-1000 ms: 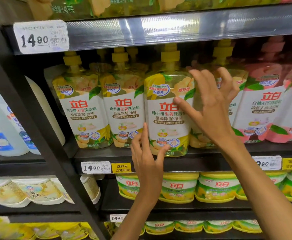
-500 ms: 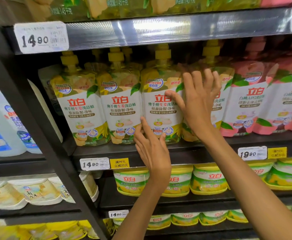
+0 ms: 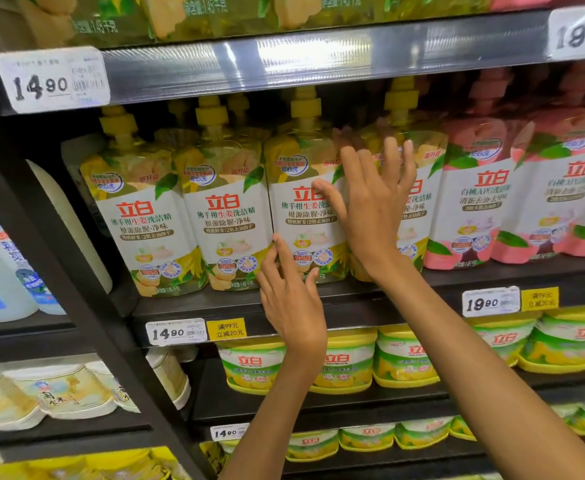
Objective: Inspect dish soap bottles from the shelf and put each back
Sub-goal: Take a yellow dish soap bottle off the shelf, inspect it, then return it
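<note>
A row of yellow dish soap bottles with white labels and yellow pump caps stands on the dark shelf (image 3: 214, 306). The third yellow bottle (image 3: 301, 174) stands upright in the row. My right hand (image 3: 374, 209) lies flat with straight fingers against its right side and the neighbouring bottle (image 3: 419, 202). My left hand (image 3: 291, 299) reaches up from below, fingertips touching the lower left of that third bottle. Neither hand grips anything.
Two more yellow bottles (image 3: 138, 209) stand to the left, pink ones (image 3: 485, 188) to the right. Yellow-green tubs (image 3: 401, 358) fill the shelf below. A shelf rail (image 3: 249, 60) with price tags runs just above the caps. A dark upright post (image 3: 59, 271) divides the bays.
The third yellow bottle has gone back from the shelf front into line with the row. My left hand rose along its lower left; my right hand stayed flat on its right side.
</note>
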{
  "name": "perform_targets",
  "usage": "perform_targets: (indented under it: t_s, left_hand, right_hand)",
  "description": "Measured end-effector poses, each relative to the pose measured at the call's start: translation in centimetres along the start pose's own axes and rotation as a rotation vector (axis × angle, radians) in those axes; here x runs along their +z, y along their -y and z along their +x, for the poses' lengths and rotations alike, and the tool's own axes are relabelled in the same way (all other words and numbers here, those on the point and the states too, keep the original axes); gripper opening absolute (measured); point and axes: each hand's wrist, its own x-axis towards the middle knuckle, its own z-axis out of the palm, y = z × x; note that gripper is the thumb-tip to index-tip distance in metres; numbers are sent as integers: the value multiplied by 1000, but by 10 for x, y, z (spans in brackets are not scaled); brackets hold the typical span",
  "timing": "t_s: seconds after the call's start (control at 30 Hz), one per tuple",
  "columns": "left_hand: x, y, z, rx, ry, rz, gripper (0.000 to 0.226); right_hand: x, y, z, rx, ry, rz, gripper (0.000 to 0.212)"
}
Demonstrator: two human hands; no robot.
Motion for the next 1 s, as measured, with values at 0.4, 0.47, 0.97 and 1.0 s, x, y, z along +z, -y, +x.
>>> perform_targets:
  t_s: [0.4,0.47,0.97,1.0]
  left_hand:
    - [8,-17,-9,-190,-127,-162,56]
    - [8,-23,-11,-202,-144,-208,56]
    - [30,-104,-18,-129,7,-546,68]
    - [27,-103,-16,-157,29,-602,68]
  right_hand:
    - [-17,-27,4,-154,51,178,47]
    - [-23,-45,11,-48,-29,306,43]
    - [-18,-112,25,67,198,341,56]
    - [-20,-113,27,86,231,376,56]
